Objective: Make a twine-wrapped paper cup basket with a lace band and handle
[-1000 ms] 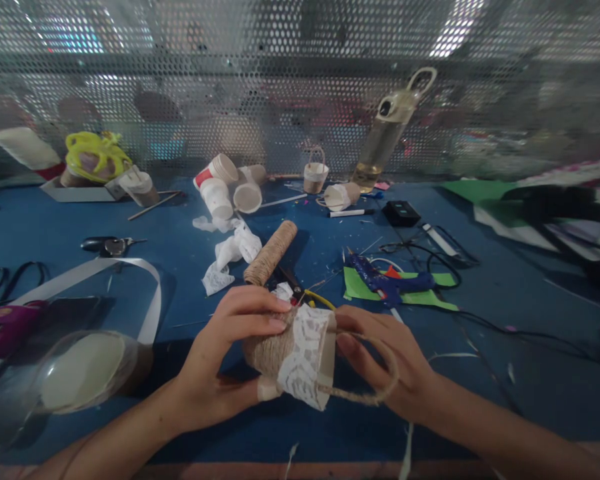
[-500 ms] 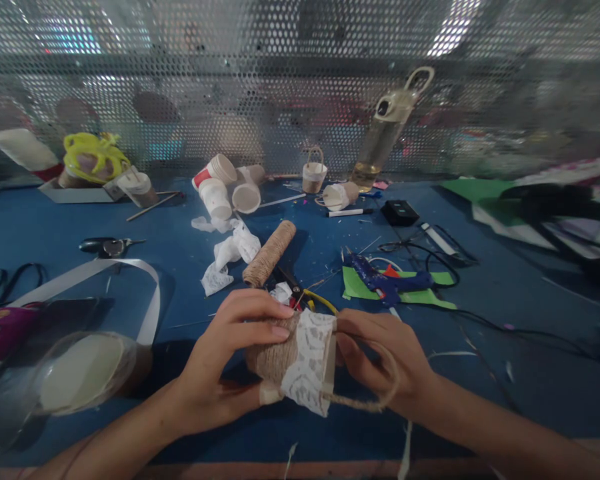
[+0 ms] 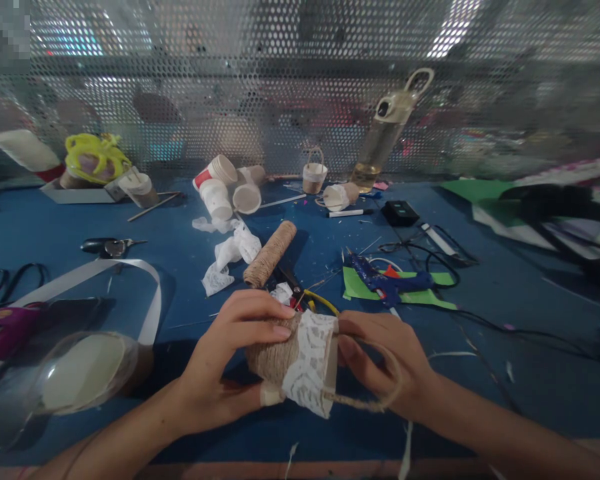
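Observation:
A small twine-wrapped cup basket (image 3: 275, 353) lies on its side between my hands, its mouth facing right. White lace (image 3: 310, 370) circles its rim, and a twine handle (image 3: 393, 373) loops out to the right. My left hand (image 3: 235, 353) is closed around the body, fingers on top and thumb below; the thumb has a pale bandage or tape on it. My right hand (image 3: 390, 353) is closed at the rim, where the handle meets the upper edge. Its fingertips are partly hidden at the cup's mouth. Just beyond are yellow-handled pliers (image 3: 320, 301).
A twine roll (image 3: 271, 253) and crumpled lace (image 3: 233, 253) lie ahead. A blue glue gun (image 3: 390, 283) rests on green paper at right. Paper cups (image 3: 215, 200), finished small baskets (image 3: 314, 177) and a bottle (image 3: 385, 133) stand at the back. At left are a tape roll (image 3: 85, 373) and ribbon (image 3: 155, 300).
Almost nothing differs. The basket and both hands keep the same hold, with only a very slight shift of the view.

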The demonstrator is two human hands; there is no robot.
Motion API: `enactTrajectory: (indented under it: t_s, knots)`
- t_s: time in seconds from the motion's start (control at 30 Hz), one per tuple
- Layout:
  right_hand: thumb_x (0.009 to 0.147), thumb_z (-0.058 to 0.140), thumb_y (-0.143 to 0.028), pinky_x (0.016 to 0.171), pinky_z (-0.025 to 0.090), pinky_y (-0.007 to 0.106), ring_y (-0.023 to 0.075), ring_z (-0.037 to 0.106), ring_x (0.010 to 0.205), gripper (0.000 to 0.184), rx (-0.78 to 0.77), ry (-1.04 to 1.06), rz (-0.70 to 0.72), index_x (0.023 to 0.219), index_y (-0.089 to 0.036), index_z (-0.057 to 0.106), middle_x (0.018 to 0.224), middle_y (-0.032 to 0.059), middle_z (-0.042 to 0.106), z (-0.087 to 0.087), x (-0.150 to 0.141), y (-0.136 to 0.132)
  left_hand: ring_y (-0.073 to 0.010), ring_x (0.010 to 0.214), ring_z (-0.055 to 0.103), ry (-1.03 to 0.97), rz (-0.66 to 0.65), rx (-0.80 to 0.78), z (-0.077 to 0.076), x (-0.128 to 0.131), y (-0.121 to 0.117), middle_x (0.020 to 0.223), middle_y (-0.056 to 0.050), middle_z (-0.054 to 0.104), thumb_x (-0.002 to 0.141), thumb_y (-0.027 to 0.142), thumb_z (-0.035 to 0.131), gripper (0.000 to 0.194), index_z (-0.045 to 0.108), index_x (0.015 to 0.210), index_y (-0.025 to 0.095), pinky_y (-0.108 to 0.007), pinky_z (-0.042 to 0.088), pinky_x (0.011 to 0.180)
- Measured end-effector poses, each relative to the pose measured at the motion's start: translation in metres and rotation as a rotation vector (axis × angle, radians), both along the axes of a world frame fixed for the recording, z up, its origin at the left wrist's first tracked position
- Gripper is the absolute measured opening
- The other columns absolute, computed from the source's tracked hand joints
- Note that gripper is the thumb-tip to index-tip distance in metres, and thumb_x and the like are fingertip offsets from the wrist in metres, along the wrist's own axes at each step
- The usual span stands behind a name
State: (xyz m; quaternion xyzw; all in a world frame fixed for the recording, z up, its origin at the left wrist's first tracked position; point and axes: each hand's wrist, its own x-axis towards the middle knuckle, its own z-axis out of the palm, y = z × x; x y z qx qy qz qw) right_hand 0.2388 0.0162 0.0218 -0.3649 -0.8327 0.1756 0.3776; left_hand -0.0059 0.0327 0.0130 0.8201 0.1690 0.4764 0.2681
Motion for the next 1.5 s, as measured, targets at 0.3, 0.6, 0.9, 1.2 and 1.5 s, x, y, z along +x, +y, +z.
enactTrajectory:
  t_s: [0.3,0.6,0.9,1.2,1.5]
  knots:
    - [0.101,0.042,-0.027,0.048,0.035,0.025,0.0105,0.049,0.049,0.035,-0.003,-0.014,0.007,0.069,-0.02,0.053,0.057,-0.0027,0.053,0.0,0.001,-0.001,-0.0288,0.118,0.056,0.02,-0.011,0.004,0.0,0.0,0.0,0.125,-0.013,0.06,0.088,0.032,0.074,0.048,0.054,0.13,0.022,-0.048,0.043,0.105]
    - [0.097,0.047,-0.025,0.046,0.033,0.024,0.0105,0.04,0.047,0.031,0.116,-0.009,-0.035,0.066,-0.022,0.049,0.053,-0.0043,0.045,0.001,-0.001,-0.001,-0.0283,0.114,0.06,0.058,-0.016,0.061,0.002,0.0,0.001,0.123,-0.013,0.063,0.088,0.031,0.073,0.049,0.052,0.131,0.023,-0.048,0.046,0.102]
    - [0.093,0.05,-0.016,0.049,0.036,0.027,0.0119,0.045,0.051,0.022,0.077,0.054,-0.013,0.072,-0.022,0.049,0.06,-0.0025,0.052,-0.008,0.001,-0.002,-0.029,0.123,0.053,0.142,-0.026,-0.176,0.0,0.001,-0.001,0.132,-0.013,0.054,0.082,0.035,0.079,0.066,0.046,0.138,0.026,-0.042,0.046,0.103]
    - [0.095,0.047,-0.018,0.048,0.032,0.025,0.0096,0.045,0.048,0.018,0.053,-0.058,-0.035,0.077,-0.021,0.05,0.058,-0.0059,0.049,-0.004,0.0,-0.001,-0.0295,0.12,0.053,0.163,-0.059,-0.081,-0.001,0.0,0.003,0.129,-0.013,0.059,0.085,0.033,0.077,0.064,0.045,0.14,0.025,-0.044,0.042,0.104]
    - [0.095,0.05,-0.017,0.055,0.039,0.024,0.0108,0.05,0.053,0.012,0.116,-0.022,-0.014,0.084,-0.023,0.049,0.064,-0.005,0.053,-0.014,0.004,-0.002,-0.0294,0.121,0.053,0.172,-0.069,-0.11,-0.001,-0.001,0.002,0.13,-0.013,0.058,0.087,0.035,0.075,0.061,0.045,0.139,0.024,-0.045,0.043,0.103]
